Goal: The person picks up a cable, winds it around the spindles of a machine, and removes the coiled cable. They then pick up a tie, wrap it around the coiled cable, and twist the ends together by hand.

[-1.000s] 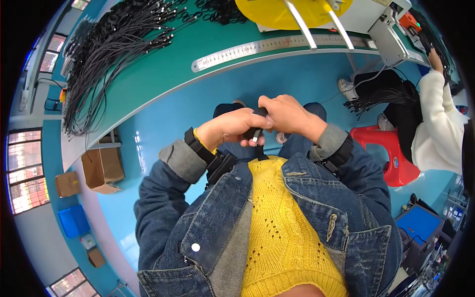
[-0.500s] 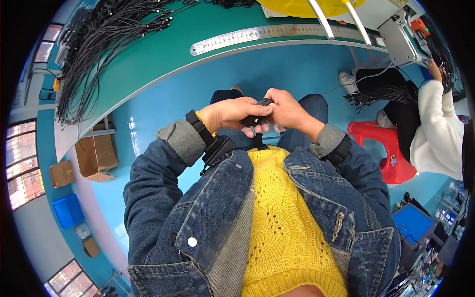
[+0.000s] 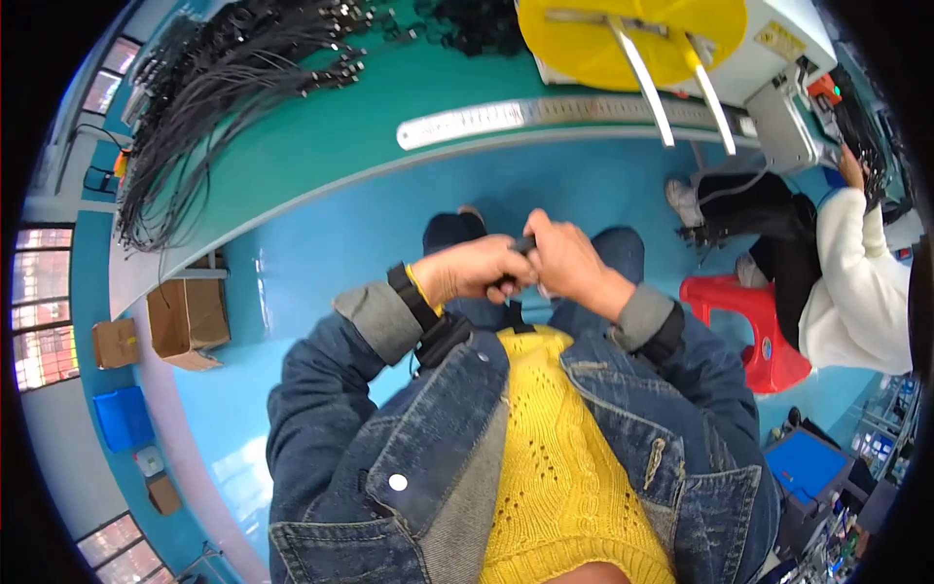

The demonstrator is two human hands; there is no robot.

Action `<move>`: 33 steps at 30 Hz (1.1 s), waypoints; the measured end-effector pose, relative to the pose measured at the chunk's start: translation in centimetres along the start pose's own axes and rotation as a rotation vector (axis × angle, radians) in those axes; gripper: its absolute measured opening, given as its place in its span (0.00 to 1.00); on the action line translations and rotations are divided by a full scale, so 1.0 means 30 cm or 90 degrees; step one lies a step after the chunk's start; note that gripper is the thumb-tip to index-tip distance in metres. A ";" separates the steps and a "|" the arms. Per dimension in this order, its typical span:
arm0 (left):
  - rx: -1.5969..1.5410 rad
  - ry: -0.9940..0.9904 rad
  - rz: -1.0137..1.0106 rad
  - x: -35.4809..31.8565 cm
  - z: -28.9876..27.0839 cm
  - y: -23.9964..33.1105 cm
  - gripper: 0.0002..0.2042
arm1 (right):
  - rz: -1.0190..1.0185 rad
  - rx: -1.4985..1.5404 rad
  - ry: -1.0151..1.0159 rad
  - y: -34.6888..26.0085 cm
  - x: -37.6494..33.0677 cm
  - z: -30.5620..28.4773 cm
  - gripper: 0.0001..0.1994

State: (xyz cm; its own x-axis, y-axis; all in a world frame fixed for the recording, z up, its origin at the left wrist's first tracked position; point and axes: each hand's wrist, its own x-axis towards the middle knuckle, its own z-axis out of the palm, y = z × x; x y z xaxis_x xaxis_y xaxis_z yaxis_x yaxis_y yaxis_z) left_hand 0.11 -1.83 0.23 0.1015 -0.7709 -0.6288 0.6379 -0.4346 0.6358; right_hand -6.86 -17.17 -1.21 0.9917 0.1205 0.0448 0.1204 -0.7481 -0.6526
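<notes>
Above my lap, both hands are closed around a small black coiled cable. Its upper part shows between the fingers, and most of the rest is hidden. My left hand wraps it from the left with bent fingers. Against it, my right hand grips the same coil from the right, thumb side up. Across from me is a green-topped table, its near edge some way beyond my hands.
Many loose black cables lie on the table at far left, near a dark heap. A steel ruler runs along the edge below a yellow reel. At right, a co-worker in a white sleeve sits by a red stool.
My fingers have closed more tightly over the cable coil, hiding more of it, and my right hand has tilted upward. The whole view has shifted, showing more of the table.
</notes>
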 end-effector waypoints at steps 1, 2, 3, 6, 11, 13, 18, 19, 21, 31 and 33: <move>-0.039 -0.023 0.001 -0.001 -0.019 -0.015 0.02 | -0.017 -0.010 0.011 -0.016 0.013 -0.017 0.12; -0.079 -0.047 0.001 -0.008 -0.036 -0.031 0.02 | -0.023 0.033 -0.027 -0.038 0.017 -0.035 0.15; -0.069 -0.044 0.014 -0.019 -0.051 -0.044 0.02 | -0.025 0.076 -0.065 -0.060 0.019 -0.050 0.18; -0.168 -0.001 0.172 -0.064 -0.094 -0.065 0.06 | -0.127 0.094 0.013 -0.128 0.046 -0.105 0.26; -0.186 0.109 0.319 -0.116 -0.057 -0.024 0.07 | -0.236 0.041 0.076 -0.215 0.147 -0.012 0.41; -0.209 0.167 0.377 -0.151 -0.065 -0.004 0.08 | -0.255 0.034 0.052 -0.233 0.207 0.002 0.42; -0.347 0.176 0.387 -0.229 -0.182 0.009 0.12 | -0.384 0.037 -0.032 -0.303 0.391 0.004 0.41; -0.345 0.173 0.388 -0.245 -0.199 0.011 0.12 | -0.435 0.043 -0.048 -0.308 0.443 -0.010 0.40; -0.385 0.183 0.399 -0.300 -0.224 0.012 0.10 | -0.398 0.099 0.044 -0.297 0.599 -0.071 0.29; -0.401 0.122 0.436 -0.348 -0.297 0.013 0.07 | -0.003 -0.429 0.257 -0.063 1.040 -0.094 0.08; -0.389 0.153 0.467 -0.353 -0.298 0.026 0.07 | -0.047 -0.351 0.314 -0.092 1.015 -0.104 0.08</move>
State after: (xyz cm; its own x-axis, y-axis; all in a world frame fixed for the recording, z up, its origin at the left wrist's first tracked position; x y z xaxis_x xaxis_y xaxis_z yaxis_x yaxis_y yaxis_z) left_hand 6.36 10.14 3.39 0.7391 -0.6087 -0.2884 0.6331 0.4815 0.6060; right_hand 23.15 -13.48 4.32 0.8697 -0.0268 0.4928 0.0638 -0.9840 -0.1662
